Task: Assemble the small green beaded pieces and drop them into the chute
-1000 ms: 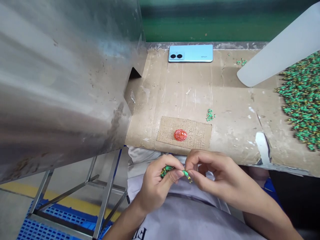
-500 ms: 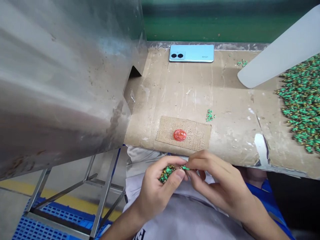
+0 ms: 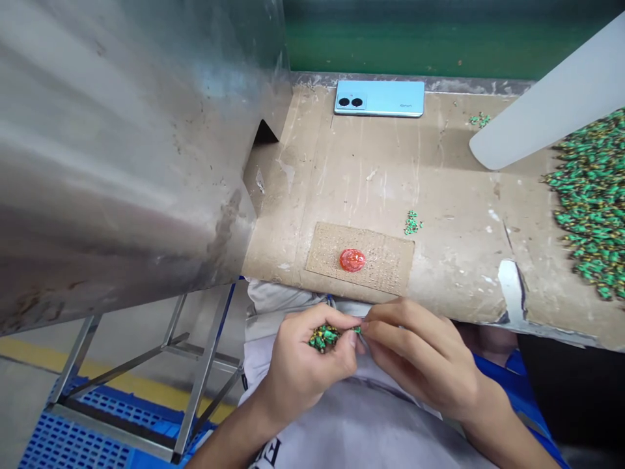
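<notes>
- Small green-and-gold pieces [image 3: 323, 337] lie clutched in our curled left hand [image 3: 305, 372]; a loosened grip could spill them.
- Our right hand [image 3: 420, 355] pinches one green piece [image 3: 358, 330]; slipping fingertips could drop it.

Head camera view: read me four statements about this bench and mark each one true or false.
1. The left hand holds a cluster of small green parts. True.
2. The right hand lies flat on the cardboard bench top. False: it is off the bench top, its fingertips pinching a green part at that cluster.
3. A red round object sits on a rough brown pad. True.
4. The light blue phone lies in the big green heap. False: it lies at the bench top's far edge, apart from the heap.
</notes>
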Tool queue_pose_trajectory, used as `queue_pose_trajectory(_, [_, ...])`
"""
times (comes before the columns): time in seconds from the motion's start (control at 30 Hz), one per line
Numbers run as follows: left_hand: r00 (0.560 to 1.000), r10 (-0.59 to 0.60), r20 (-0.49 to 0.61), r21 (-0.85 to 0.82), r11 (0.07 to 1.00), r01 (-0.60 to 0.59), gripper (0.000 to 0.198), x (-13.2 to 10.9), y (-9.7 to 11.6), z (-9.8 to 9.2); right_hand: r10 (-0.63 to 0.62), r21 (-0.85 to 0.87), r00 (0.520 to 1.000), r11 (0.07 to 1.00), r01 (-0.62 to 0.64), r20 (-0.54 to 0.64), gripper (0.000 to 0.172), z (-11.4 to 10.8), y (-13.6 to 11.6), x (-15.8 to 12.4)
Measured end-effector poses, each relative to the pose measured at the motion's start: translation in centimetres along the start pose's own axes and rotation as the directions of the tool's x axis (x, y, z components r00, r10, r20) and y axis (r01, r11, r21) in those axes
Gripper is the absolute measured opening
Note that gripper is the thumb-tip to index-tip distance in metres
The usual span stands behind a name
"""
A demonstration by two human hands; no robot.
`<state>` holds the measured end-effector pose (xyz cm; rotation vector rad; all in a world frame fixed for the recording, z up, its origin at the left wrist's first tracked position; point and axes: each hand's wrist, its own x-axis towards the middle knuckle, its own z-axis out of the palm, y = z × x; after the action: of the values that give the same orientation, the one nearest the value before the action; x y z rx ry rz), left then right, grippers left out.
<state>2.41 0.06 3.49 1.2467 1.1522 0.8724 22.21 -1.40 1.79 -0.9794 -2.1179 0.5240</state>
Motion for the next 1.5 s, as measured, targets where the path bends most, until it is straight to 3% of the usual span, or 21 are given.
queue_pose_trajectory(0.27, [1.0,-0.017,0.003,-0.011,1.0,0.017,0.012,0.4,0.0,0.1,0.085,0.153,0.996,0.985,-0.086,0.009,0.023,0.4,-0.1,-0.2])
queue_pose_trajectory(0.47, [0.997,-0.079,-0.003,-0.029,0.996,0.079,0.012,0.3,-1.1,-0.2,0.093,0.088,0.995,0.992,-0.095,0.028,0.017,0.6,-0.2,-0.2])
queue_pose_trajectory(0.67, [0.982,-0.182,0.055,-0.167,0.968,0.189,0.006,0.2,-3.4,0.4,0.047,0.001,0.999,0.999,-0.047,-0.016,0.016,0.3,-0.1,0.0])
queue_pose_trajectory(0.77, [0.956,-0.258,0.138,-0.231,0.93,0.285,0.007,0.3,-3.2,0.9,0.048,0.04,0.998,0.998,-0.046,-0.029,0.019,0.0,0.0,-0.1])
queue_pose_trajectory(0.83, [0.923,-0.306,0.233,-0.286,0.886,0.366,0.019,0.5,-2.5,1.0,0.131,0.068,0.989,0.99,-0.126,-0.073,0.018,-0.7,0.6,-0.5])
queue_pose_trajectory(0.9, [0.889,-0.351,0.294,-0.389,0.805,0.447,0.03,0.8,-1.8,0.8,0.251,0.023,0.953,0.968,-0.251,-0.167,0.016,-2.1,2.0,-1.5])
queue_pose_trajectory(1.0, [0.845,-0.429,0.319,-0.577,0.619,0.532,0.031,0.9,-1.2,0.1,0.367,-0.111,0.853,0.895,-0.433,-0.371,0.014,-5.5,5.0,-3.3])
queue_pose_trajectory(1.07, [0.824,-0.448,0.347,-0.653,0.515,0.555,0.032,0.8,-1.3,-0.4,0.371,-0.332,0.732,0.712,-0.619,-0.571,0.01,-7.5,6.9,-4.1])
queue_pose_trajectory(1.1, [0.822,-0.441,0.36,-0.678,0.482,0.555,0.032,0.8,-1.4,-0.6,0.346,-0.397,0.713,0.645,-0.653,-0.61,0.013,-8.1,7.6,-4.2])
queue_pose_trajectory(1.17, [0.824,-0.419,0.382,-0.708,0.44,0.552,0.024,0.9,-1.7,-0.8,0.297,-0.475,0.738,0.609,-0.636,-0.606,0.016,-8.4,8.7,-3.8])
queue_pose_trajectory(1.23, [0.826,-0.404,0.393,-0.721,0.423,0.549,0.018,1.0,-2.0,-0.8,0.283,-0.494,0.808,0.673,-0.551,-0.517,0.016,-7.6,9.3,-2.7])
queue_pose_trajectory(1.33, [0.844,-0.385,0.373,-0.715,0.46,0.526,0.027,1.2,-2.2,-0.7,0.307,-0.468,0.891,0.766,-0.44,-0.334,0.018,-5.9,10.3,-0.7])
queue_pose_trajectory(1.5, [0.862,-0.414,0.294,-0.676,0.547,0.493,0.041,1.1,-2.3,-0.6,0.339,-0.41,0.932,0.838,-0.361,-0.129,0.025,-5.5,12.4,1.0])
